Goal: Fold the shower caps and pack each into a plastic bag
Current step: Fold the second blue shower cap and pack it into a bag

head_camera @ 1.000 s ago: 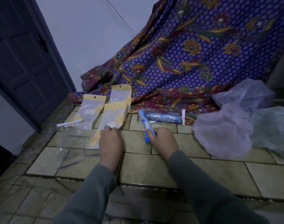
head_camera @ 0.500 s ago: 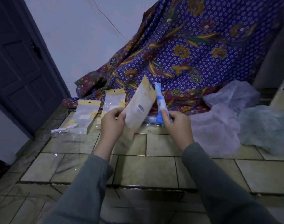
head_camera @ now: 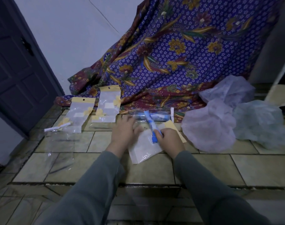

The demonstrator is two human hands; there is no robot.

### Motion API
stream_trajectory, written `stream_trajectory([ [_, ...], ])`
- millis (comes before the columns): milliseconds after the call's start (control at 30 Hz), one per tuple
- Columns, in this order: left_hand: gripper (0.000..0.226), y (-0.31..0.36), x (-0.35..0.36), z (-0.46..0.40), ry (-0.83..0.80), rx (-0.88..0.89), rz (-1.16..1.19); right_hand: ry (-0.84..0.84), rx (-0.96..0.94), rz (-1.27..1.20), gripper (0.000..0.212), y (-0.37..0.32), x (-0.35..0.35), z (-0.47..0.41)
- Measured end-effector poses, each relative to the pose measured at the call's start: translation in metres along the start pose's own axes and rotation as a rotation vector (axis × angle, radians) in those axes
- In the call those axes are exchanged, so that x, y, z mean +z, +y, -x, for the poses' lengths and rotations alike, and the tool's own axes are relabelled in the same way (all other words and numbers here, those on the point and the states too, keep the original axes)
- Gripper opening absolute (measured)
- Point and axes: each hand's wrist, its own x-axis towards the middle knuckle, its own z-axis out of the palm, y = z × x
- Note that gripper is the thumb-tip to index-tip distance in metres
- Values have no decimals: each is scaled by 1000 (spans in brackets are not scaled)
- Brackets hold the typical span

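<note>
My right hand [head_camera: 168,140] grips a folded blue-and-white shower cap [head_camera: 150,123], rolled into a narrow strip that points up and away. Under both hands a plastic bag [head_camera: 145,148] with a yellow header lies flat on the tiled floor. My left hand [head_camera: 124,133] hovers blurred at the bag's left edge with its fingers spread; whether it touches the bag is unclear. Behind the hands lies a packed bag [head_camera: 158,115] with a blue cap inside. Unfolded caps, lilac [head_camera: 210,129], pale green [head_camera: 260,120] and white [head_camera: 227,90], are heaped at the right.
Two empty bags with yellow headers [head_camera: 80,114] [head_camera: 108,105] lie at the left beside white adhesive strips [head_camera: 57,127]. A purple floral cloth [head_camera: 179,54] drapes down behind. A dark door [head_camera: 17,62] stands at far left. A step edge [head_camera: 138,185] runs across below my arms.
The bag, held up in my left hand half a second ago, now lies flat on the floor. My right hand has come down with the folded cap onto it.
</note>
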Motion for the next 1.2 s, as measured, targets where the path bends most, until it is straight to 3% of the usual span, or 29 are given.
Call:
stream_trajectory([
  [133,66,7,-15,8,0,327,-22,70,-282,118,41,-8,3,-6],
  [200,51,2,-22,12,16,321,14,76,-391,191,47,-13,3,-7],
  [300,34,-7,-32,17,59,316,-12,-15,-400,215,55,-16,9,-7],
  [367,28,-10,-37,23,58,277,-5,-15,-373,40,49,-19,14,-5],
  [433,21,-12,-41,28,82,163,2,-104,-244,-324,34,-22,16,1],
  [500,19,-18,-45,32,82,13,-5,-231,-134,-538,47,-20,20,7],
  [633,17,-24,-46,37,-59,-178,51,-314,-218,-61,60,-5,29,8],
  [700,17,-26,-45,37,-138,-216,98,-264,-245,68,61,-1,34,8],
  [833,24,-30,-40,36,-198,-303,87,-151,-207,92,44,-2,42,10],
  [1033,18,-38,-36,39,-183,-374,59,68,-156,-136,23,-1,49,12],
  [1200,21,-36,-43,33,-198,-258,-22,138,-132,-393,22,2,49,16],
])
